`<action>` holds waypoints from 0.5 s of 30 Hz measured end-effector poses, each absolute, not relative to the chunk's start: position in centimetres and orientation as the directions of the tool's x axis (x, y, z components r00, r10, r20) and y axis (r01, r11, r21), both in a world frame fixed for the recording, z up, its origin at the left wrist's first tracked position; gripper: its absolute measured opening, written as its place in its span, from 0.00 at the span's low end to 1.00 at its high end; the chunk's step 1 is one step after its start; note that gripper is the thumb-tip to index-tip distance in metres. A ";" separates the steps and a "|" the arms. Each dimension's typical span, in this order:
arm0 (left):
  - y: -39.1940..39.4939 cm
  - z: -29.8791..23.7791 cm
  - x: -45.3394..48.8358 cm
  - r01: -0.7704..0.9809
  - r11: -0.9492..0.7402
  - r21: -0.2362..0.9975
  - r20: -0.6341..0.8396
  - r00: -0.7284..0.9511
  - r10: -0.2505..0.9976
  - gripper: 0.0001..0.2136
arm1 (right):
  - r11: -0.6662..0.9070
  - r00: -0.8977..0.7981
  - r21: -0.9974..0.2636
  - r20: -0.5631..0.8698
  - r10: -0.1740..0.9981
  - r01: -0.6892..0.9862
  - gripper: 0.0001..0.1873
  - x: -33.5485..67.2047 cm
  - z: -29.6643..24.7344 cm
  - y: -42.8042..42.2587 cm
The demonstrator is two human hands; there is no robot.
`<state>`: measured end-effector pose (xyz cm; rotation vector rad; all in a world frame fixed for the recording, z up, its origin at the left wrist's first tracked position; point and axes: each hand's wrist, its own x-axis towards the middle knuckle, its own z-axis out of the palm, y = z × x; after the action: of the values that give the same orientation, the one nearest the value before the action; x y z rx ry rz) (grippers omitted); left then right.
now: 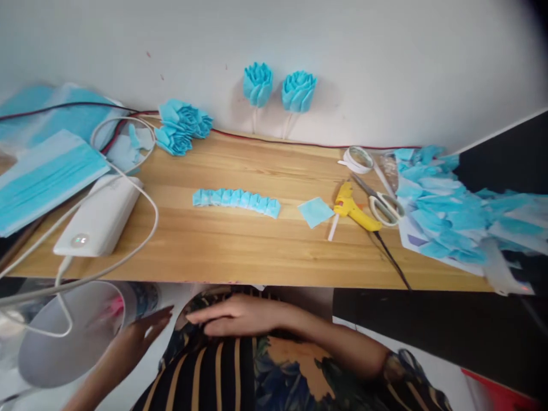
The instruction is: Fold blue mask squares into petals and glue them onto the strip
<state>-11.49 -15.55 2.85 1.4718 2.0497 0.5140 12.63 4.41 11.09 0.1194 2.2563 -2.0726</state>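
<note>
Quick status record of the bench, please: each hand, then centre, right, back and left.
Left hand: below table level, near the pale bin, nothing visible held
Right hand: over patterned clothing, nothing visible held
Centre: pleated blue strip; blue square to its right
Right: yellow glue gun, scissors, white tape roll, blue pieces heaped
Back: two upright blue flowers on stems
Left: blue flower bunch, white power bank, blue-white sheet

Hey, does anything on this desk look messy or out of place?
Yes, the heap of blue pieces at the right end of the desk: it lies loose and jumbled and seems to spill past the edge. The white cable by the power bank straggles in untidy loops.
</note>
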 end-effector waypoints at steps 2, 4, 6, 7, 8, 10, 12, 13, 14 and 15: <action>-15.6 6.1 -11.1 0.707 0.320 0.631 -0.369 -0.089 0.925 0.16 | 0.052 -0.991 -0.990 -0.132 0.028 0.133 0.23 15.7 13.3 5.9; -14.0 9.9 -10.1 0.697 0.266 0.666 -0.343 -0.031 0.939 0.15 | 0.041 -0.994 -0.995 -0.090 0.057 0.092 0.23 18.3 15.9 7.3; -10.9 13.5 -8.7 0.701 0.174 0.692 -0.204 -0.041 0.978 0.13 | 0.074 -0.998 -0.996 -0.055 0.044 0.058 0.23 20.6 18.6 8.8; -8.9 15.1 -7.9 0.696 0.083 0.713 -0.118 0.003 0.993 0.11 | 0.138 -0.998 -0.989 -0.042 0.046 0.048 0.23 21.6 19.9 9.7; -6.7 16.5 -7.0 0.694 0.031 0.719 -0.101 0.061 0.993 0.10 | 0.229 -0.995 -0.971 -0.040 0.095 0.061 0.21 22.5 21.1 10.6; -2.3 18.7 -5.1 0.625 -0.134 0.769 -0.039 0.255 0.966 0.09 | 0.462 -0.944 -0.867 -0.029 0.329 0.187 0.16 24.2 22.7 12.9; 1.8 19.9 -3.1 0.549 -0.236 0.801 0.012 0.380 0.925 0.11 | 0.599 -0.799 -0.684 0.039 0.600 0.417 0.12 25.4 23.2 15.6; 3.6 20.2 -2.2 0.523 -0.290 0.802 0.052 0.422 0.905 0.12 | 0.633 -0.732 -0.595 0.108 0.673 0.495 0.11 25.8 23.1 17.1; 5.2 20.4 -1.2 0.501 -0.341 0.795 0.094 0.454 0.886 0.12 | 0.648 -0.681 -0.513 0.156 0.715 0.563 0.10 26.1 22.8 18.5; 6.5 20.4 -0.4 0.485 -0.379 0.788 0.129 0.472 0.872 0.12 | 0.670 -0.656 -0.428 0.208 0.726 0.606 0.09 26.1 22.3 19.8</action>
<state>-0.37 6.50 20.44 2.0281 1.1224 0.7160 26.14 19.78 22.33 1.3285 3.1977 -0.5820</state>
